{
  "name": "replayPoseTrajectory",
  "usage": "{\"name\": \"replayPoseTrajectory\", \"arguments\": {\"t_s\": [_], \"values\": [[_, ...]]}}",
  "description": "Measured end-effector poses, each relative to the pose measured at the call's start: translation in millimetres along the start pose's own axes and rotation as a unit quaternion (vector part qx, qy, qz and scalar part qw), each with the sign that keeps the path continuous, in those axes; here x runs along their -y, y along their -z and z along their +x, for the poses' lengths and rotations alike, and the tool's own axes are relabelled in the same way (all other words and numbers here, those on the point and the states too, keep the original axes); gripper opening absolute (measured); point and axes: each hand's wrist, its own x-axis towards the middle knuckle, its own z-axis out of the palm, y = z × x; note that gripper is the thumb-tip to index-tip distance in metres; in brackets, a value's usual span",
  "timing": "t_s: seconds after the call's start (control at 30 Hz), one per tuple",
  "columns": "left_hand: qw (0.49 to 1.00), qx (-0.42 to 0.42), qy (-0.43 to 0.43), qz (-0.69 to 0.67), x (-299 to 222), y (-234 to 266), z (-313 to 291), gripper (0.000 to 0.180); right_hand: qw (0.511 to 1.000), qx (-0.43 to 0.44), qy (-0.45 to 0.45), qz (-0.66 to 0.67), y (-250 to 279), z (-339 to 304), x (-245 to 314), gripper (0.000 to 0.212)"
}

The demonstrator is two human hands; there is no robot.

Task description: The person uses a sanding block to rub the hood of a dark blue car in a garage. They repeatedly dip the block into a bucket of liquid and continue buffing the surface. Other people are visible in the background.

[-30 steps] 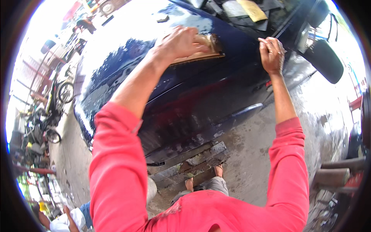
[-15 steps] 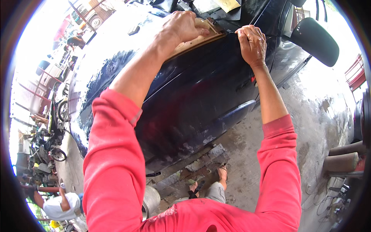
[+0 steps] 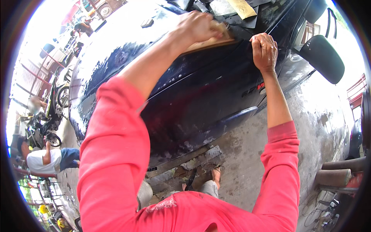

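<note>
My left hand (image 3: 198, 28) is closed on a flat tan wooden board (image 3: 208, 45) lying on the wet dark blue car (image 3: 201, 92). The hand and the board's far end are smeared by motion, so the exact grip is hard to see. At the rear edge of the bonnet, near the base of the windscreen, my right hand (image 3: 265, 52) rests with its fingers curled down. Whatever lies under those fingertips is hidden. A small grey block (image 3: 147, 23) sits on the car beyond my left forearm.
A yellow sheet (image 3: 243, 8) and grey sheets lie by the windscreen. The black side mirror (image 3: 322, 58) juts out at right. Below are a concrete floor (image 3: 247, 143) and a partly hidden pale container (image 3: 144, 193). Another person (image 3: 44, 160) and a motorcycle (image 3: 58, 92) are at far left.
The car and both hands sit slightly farther right in the picture. My left hand has become blurred over the board. The person in white at far left appears higher.
</note>
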Motion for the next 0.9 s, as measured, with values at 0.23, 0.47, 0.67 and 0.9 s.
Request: {"name": "replayPoseTrajectory", "arguments": {"t_s": [0.23, 0.47, 0.67, 0.9], "values": [[0.972, 0.164, 0.119, 0.115, -5, 89, -162, 0.036, 0.999, -0.030, 0.036, -0.025, -2, 2, -1, 0.020], [0.993, 0.046, 0.105, 0.035, 22, 41, -83, 0.037, 0.999, 0.023, 0.042, -0.011, -12, -1, -23, 0.024], [0.980, 0.109, 0.120, 0.113, 26, 5, -7, 0.050, 0.997, 0.046, 0.017, -0.062, -16, -3, -32, 0.025], [0.948, 0.199, 0.238, 0.069, -39, 141, -197, 0.068, 0.997, 0.034, 0.005, -0.071, -20, -9, -33, 0.023]]}}
